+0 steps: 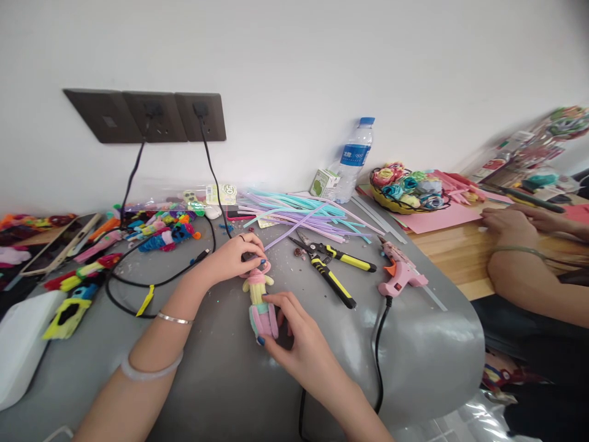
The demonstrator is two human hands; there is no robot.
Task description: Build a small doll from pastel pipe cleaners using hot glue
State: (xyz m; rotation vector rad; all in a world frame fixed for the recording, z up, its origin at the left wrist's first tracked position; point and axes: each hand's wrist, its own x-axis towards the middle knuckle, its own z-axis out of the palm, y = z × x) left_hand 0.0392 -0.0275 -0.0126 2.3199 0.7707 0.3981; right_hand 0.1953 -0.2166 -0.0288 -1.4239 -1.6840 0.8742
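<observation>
A small pipe cleaner doll (pixel 258 294) in pink, yellow, mint and lilac lies on the grey table between my hands. My left hand (pixel 239 256) is closed at the doll's pink top end, thumb and fingers pinching it. At the lower end, my right hand (pixel 297 334) grips the doll's side, fingertips on its middle and thumb at its base. Beyond my hands lies a bundle of loose pipe cleaners (pixel 294 212) in mint, lilac and pink. Yellow-and-black pliers (pixel 332 264) rest with handles apart to the right of the doll.
A pink glue gun (pixel 399 270) with a trailing cord lies at the right. A water bottle (pixel 355 161) and small carton (pixel 324 183) stand by the wall. Colourful pipe cleaner figures (pixel 170 230), a black cable (pixel 161 283) and a phone (pixel 59 245) occupy the left. A co-worker's hands (pixel 510 227) are at far right.
</observation>
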